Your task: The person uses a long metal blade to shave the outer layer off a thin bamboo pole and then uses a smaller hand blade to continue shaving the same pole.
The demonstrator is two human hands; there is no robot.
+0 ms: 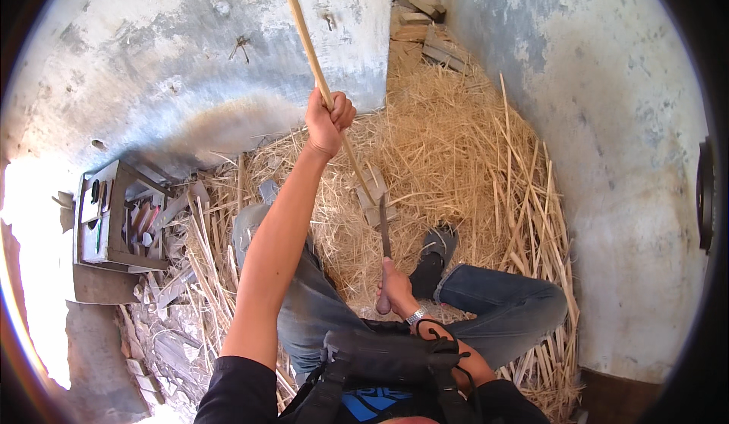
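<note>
My left hand is wrapped around a long, pale wooden pole, with the arm stretched forward. The pole slants from the top of the view down to a thin lower end by a wooden block between my feet. In my right hand, low and close to my body, is a knife with a long, narrow dark blade and a brown handle. Its blade points away from me, and its tip is close to the pole's lower end. Whether the two touch I cannot tell.
Straw-like shavings cover the floor around my bent legs. Long thin strips lie along the right wall. A small wooden stool or cabinet holding odds and ends stands at left. Bricks and wood pieces are piled in the far corner.
</note>
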